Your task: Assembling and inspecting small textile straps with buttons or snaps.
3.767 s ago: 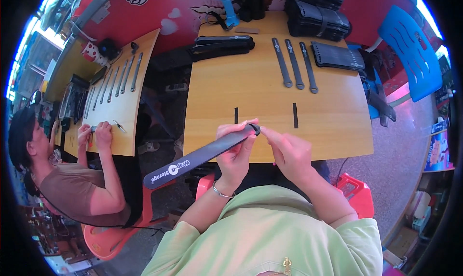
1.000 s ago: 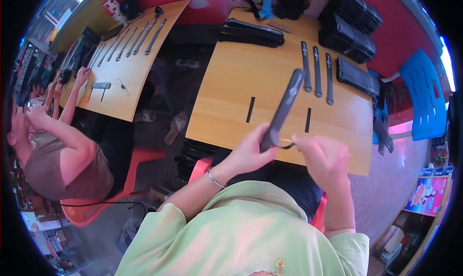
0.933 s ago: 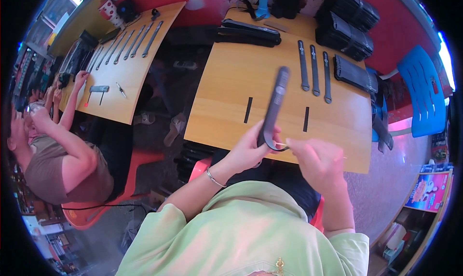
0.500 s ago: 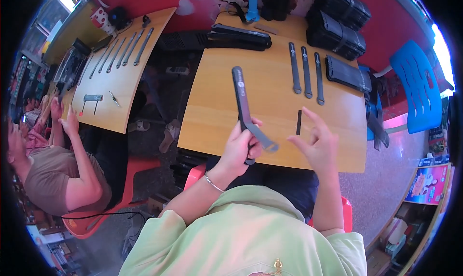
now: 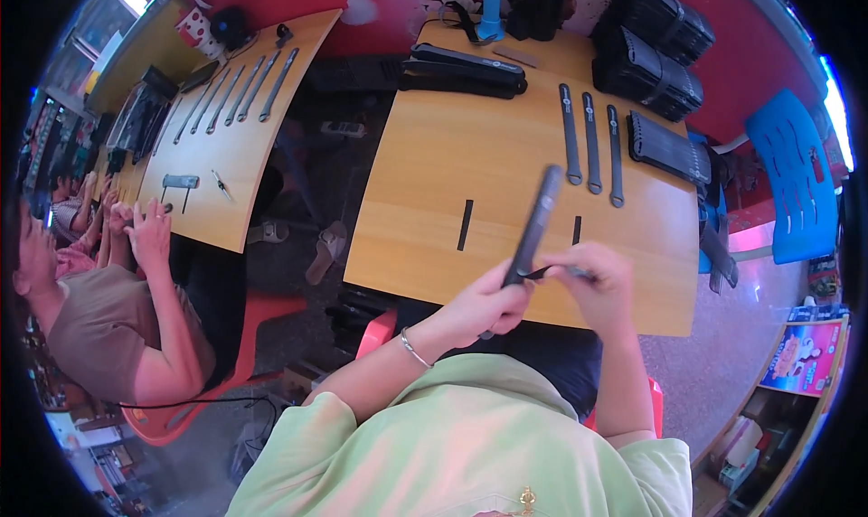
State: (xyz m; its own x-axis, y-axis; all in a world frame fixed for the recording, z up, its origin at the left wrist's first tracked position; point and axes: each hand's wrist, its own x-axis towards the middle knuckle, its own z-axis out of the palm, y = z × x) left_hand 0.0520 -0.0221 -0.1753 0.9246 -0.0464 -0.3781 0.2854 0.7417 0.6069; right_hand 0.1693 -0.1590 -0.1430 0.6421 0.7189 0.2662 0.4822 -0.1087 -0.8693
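Over the table's near edge, my left hand [image 5: 493, 305] is closed round a dark grey strap [image 5: 540, 217], whose long end sticks up and leans to the right. My right hand [image 5: 599, 286] meets it from the right, fingers pinched on the strap's lower end, which is partly hidden by the fingers. Beyond my hands, two short black strips [image 5: 465, 225] lie apart on the wooden table [image 5: 407, 201]. Three flat straps [image 5: 591, 143] with slotted ends lie side by side at the right.
A black strap stack [image 5: 463, 72] lies at the far left of the table, near a blue fan [image 5: 491, 15]. Banded black bundles [image 5: 646, 74] and a flat bundle [image 5: 667, 146] are at the right. A blue chair [image 5: 791, 173] stands beyond. A co-worker [image 5: 117, 327] sits at another table on the left.
My right hand has moved left from apart and now pinches the strap's end. The strap in my left hand has swung from leaning left to leaning right, uncovering a black strip.
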